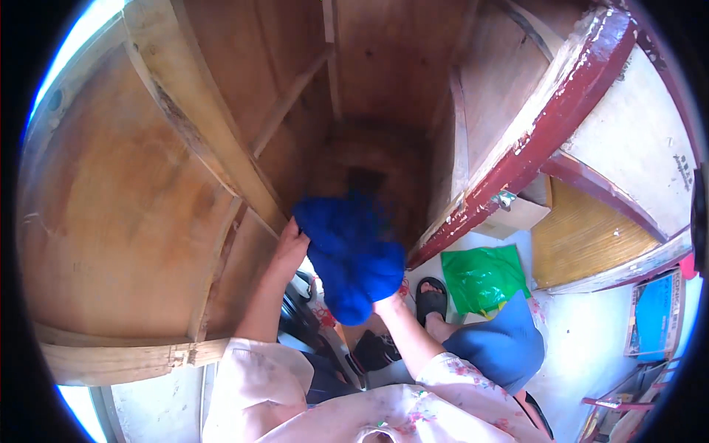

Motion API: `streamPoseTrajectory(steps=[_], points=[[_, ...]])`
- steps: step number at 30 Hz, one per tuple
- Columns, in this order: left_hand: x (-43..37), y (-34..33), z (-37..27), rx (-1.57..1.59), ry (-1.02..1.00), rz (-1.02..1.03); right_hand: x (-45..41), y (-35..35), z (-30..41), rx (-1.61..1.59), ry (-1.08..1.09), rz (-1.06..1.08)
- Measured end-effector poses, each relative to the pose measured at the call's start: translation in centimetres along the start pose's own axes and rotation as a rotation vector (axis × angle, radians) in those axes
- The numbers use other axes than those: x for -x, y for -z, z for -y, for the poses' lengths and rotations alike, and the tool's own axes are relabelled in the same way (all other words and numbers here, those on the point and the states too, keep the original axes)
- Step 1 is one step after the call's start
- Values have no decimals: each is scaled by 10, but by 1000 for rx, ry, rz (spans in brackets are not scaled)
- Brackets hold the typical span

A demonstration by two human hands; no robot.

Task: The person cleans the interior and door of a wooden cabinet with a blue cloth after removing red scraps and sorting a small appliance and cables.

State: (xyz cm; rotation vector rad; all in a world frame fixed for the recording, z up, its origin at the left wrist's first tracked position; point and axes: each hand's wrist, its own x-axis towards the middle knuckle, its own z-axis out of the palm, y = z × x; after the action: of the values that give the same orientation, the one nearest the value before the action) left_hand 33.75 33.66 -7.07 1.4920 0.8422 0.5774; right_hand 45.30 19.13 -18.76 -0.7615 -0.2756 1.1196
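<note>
A bundle of bright blue cloth (346,260), maybe a folded garment, hangs between my two hands at the mouth of a wooden wardrobe (382,72). My left hand (291,246) grips its left edge, thumb uppermost. Under the lower right corner of the cloth is my right hand (386,303), its fingers mostly hidden by the fabric. The far edge of the bundle blurs into the dark inside of the wardrobe.
A plywood door (133,210) stands wide at left, a maroon-edged wooden frame (532,133) at right. On the floor lie a green plastic bag (482,277) and a dark cloth item (374,351). Behind the frame is a cardboard box (515,216); a blue-fronted box (653,315) stands far right.
</note>
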Motion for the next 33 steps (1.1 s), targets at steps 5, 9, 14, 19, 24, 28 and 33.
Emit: streamPoseTrajectory(steps=[5, 9, 14, 19, 24, 28, 33], points=[[33, 12, 70, -918, -139, 387, 23, -31, -21, -134, -540, -205], [18, 18, 65, -37, 105, 379, 2, -6, -6, -34, -234, -366], [10, 46, 56, 69, 43, 291, -47, -4, 83, 1348, 506, -271], [13, 45, 61, -168, 157, 366, -57, 26, 59, 2137, -272, 60], [13, 33, 76, -277, 129, 362, -37, 10, 60, 2095, 34, 4], [28, -6, 122, -760, 187, 604, 22, 30, 40, 1638, 427, -190], [77, -47, 139, -768, -112, 889, 85, 107, -4, 1799, -304, -241]])
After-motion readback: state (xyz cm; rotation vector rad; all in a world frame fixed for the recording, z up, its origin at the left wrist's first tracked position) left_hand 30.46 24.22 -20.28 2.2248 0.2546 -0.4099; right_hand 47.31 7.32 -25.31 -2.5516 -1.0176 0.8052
